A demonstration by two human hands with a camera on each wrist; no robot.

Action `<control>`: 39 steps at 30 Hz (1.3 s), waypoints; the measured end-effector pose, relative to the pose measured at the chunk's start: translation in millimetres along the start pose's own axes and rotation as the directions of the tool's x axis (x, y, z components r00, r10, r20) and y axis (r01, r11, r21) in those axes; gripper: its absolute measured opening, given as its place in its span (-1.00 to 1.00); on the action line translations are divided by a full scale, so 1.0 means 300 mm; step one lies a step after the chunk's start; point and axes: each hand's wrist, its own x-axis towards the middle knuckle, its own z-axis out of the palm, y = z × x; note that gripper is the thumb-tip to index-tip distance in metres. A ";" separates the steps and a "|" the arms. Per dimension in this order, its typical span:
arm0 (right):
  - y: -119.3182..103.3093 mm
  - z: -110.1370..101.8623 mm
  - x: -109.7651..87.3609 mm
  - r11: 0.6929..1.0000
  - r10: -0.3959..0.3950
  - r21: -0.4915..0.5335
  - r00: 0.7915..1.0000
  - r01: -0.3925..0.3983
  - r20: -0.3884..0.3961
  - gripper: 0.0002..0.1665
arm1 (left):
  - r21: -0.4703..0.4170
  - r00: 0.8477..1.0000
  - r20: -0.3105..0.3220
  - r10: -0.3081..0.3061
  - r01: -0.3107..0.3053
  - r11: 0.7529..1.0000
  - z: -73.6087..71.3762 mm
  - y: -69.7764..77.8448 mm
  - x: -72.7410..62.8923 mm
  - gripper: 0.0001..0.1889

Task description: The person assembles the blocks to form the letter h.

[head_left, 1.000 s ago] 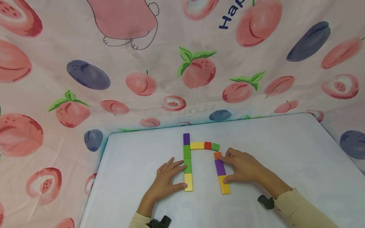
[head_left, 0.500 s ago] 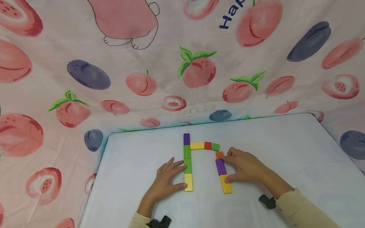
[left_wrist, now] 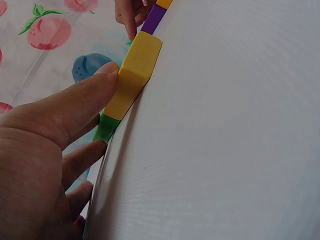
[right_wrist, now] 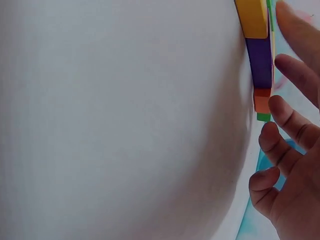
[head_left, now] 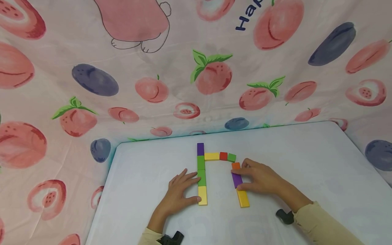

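Note:
Coloured wooden blocks lie on a white table in two columns joined near the top by a short row. The left column has a purple block (head_left: 200, 149), two green blocks and a pale yellow block (head_left: 202, 195). My left hand (head_left: 180, 195) rests beside it, fingers spread, thumb touching the yellow block and a fingertip the lower green one. The right column holds an orange block (head_left: 235, 166), a purple block (head_left: 237, 180) and a yellow block (head_left: 243, 198). My right hand (head_left: 263, 177) touches the purple block, index finger near its top end, thumb near its bottom end.
Between the columns' tops run a yellow block (head_left: 212, 156), a red block (head_left: 223, 156) and a tilted green block (head_left: 231, 157). A small gap parts the green block from the orange one. Fruit-printed cloth (head_left: 183, 85) hangs behind the white table (head_left: 137, 163).
The right column has shifted slightly right and away from me. My right thumb and index finger have moved from the yellow and orange blocks onto the purple block. The left hand stays put.

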 end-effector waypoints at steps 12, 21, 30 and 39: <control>0.009 0.003 0.002 1.000 0.015 -0.008 1.000 -0.015 -0.010 -0.24 | 0.004 1.000 -0.002 0.002 -0.002 1.000 -0.002 -0.002 0.007 -0.26; -0.019 0.019 -0.009 0.962 0.239 0.175 0.954 -0.208 -0.178 -0.67 | -0.007 1.000 -0.011 0.017 -0.017 1.000 -0.005 -0.001 0.007 -0.26; -0.049 0.021 0.004 0.864 0.413 0.346 0.908 -0.366 -0.072 -0.68 | 0.010 1.000 -0.005 0.003 -0.003 1.000 -0.004 -0.002 0.003 -0.26; -0.054 0.026 0.018 0.835 0.442 0.373 0.897 -0.404 -0.019 -0.67 | -0.006 1.000 -0.002 -0.003 0.003 1.000 -0.003 0.005 0.001 -0.27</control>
